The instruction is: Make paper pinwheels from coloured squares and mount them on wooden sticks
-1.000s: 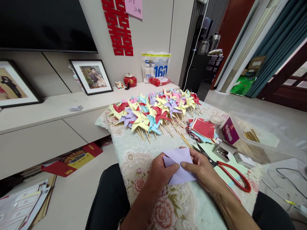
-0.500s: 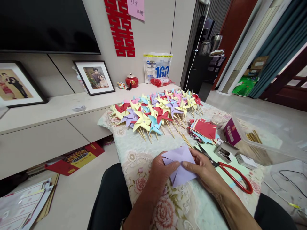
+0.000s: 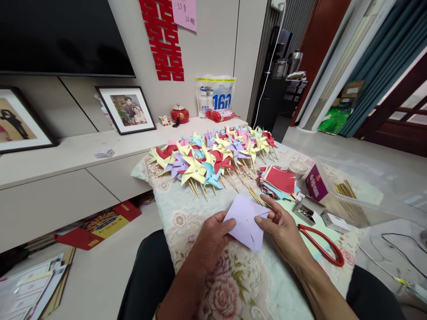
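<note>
A square of purple paper (image 3: 245, 222) with slits cut in from its corners is held above the flowered tablecloth (image 3: 187, 231). My left hand (image 3: 213, 235) pinches its left edge, thumb on top. On the right edge, my right hand (image 3: 276, 226) grips the paper between thumb and fingers, the index finger raised. Beside my right hand lie red-handled scissors (image 3: 323, 244), their blades hidden behind the hand. Just beyond are a stack of cut coloured paper (image 3: 280, 180) and a few thin sticks (image 3: 255, 193).
Many finished paper pinwheels (image 3: 213, 155) on sticks cover the table's far side. To the right stand a small open box of metal pins (image 3: 307, 211), a white box (image 3: 335, 221) and a clear plastic bin (image 3: 367, 200) with sticks. A white cabinet (image 3: 66, 195) runs behind.
The purple paper has turned in my hands. My thumbs have moved apart from its middle to opposite edges, and my right index finger has lifted. The view has shifted slightly.
</note>
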`<move>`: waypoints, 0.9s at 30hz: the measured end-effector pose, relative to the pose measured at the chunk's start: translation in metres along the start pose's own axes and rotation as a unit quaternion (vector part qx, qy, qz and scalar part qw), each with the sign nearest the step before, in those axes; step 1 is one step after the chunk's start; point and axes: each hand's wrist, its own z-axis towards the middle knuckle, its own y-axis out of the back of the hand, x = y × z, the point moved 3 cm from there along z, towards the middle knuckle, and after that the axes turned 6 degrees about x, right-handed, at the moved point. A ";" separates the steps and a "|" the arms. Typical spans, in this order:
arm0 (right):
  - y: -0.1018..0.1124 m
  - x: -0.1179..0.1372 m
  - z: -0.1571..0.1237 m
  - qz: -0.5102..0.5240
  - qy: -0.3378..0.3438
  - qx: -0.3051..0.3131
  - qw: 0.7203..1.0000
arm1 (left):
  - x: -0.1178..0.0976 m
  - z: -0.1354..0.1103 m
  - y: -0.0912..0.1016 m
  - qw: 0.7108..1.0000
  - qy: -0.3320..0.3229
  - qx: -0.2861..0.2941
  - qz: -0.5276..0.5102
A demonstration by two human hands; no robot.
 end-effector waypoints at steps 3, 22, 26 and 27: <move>0.000 -0.001 0.000 -0.038 0.011 0.025 0.999 | -0.008 -0.002 0.001 1.000 0.021 0.020 0.002; 0.011 0.006 -0.007 -0.274 0.297 -0.060 0.913 | 0.009 0.022 -0.015 0.998 -0.023 -0.037 0.050; 0.002 0.017 -0.019 -0.356 0.387 -0.028 0.850 | 0.018 0.031 -0.019 0.997 -0.053 -0.051 0.002; -0.002 0.019 -0.020 -0.370 0.391 -0.004 0.843 | 0.019 0.032 -0.020 0.997 -0.062 -0.055 0.001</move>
